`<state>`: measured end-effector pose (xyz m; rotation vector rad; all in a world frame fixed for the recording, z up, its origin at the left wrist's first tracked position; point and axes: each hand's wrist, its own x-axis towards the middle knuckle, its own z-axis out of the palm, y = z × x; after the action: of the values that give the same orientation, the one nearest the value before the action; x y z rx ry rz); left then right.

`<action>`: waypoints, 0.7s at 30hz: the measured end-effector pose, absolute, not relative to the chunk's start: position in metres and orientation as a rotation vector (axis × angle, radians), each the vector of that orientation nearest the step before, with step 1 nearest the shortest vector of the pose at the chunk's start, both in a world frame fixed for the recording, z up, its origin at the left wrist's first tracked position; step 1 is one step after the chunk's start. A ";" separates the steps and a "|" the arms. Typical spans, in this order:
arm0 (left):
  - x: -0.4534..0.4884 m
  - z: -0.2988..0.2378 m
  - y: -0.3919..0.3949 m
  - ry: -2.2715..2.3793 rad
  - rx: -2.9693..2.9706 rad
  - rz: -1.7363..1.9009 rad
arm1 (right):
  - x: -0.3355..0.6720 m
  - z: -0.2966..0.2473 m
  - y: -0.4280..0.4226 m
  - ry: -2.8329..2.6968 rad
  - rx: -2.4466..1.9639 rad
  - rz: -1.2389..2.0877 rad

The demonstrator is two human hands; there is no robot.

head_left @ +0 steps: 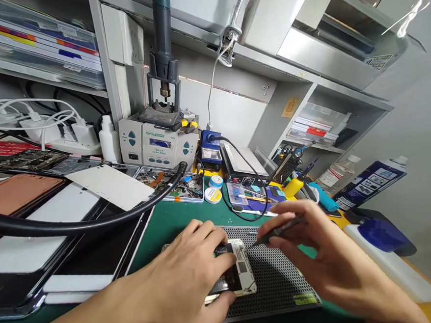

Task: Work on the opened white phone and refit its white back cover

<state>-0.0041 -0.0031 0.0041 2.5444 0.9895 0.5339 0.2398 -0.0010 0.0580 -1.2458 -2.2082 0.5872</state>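
Observation:
An opened smartphone [247,269] with its battery and inner parts exposed lies on a perforated dark mat [284,279]. My left hand [197,263] is wrapped over the phone, thumb at the near edge and fingers across the far side, hiding much of it. Just right of the phone's top end, my right hand [306,236] pinches dark, fine-tipped tweezers [279,231]. Their tip points down and left, close to the phone's corner; whether it touches anything I cannot tell.
Stacked phone panels [47,248] fill the left side, crossed by a thick black hose [85,228]. Behind stand a rework station [157,145], a tray of small parts [194,192] and round tins [213,195]. Bottles [334,175] and a blue can [372,182] line the right.

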 end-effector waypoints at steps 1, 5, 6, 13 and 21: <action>-0.004 0.005 -0.003 0.986 2.550 0.523 | 0.238 0.058 0.003 -2.153 -1.214 0.643; -0.004 0.005 -0.002 0.980 2.547 0.525 | 0.232 0.048 0.024 -1.908 -1.145 0.658; -0.005 0.004 -0.002 0.983 2.539 0.542 | 0.231 0.043 0.030 -1.906 -1.150 0.657; -0.008 0.002 -0.003 0.959 2.530 0.647 | 0.224 0.023 0.045 -1.973 -1.171 0.709; -0.007 0.000 0.001 0.983 2.568 0.725 | 0.226 0.024 0.044 -1.924 -1.124 0.744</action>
<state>-0.0068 0.0010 -0.0001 2.5683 0.9834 0.7246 0.2259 0.0440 0.0239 -1.1236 -1.9238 0.7441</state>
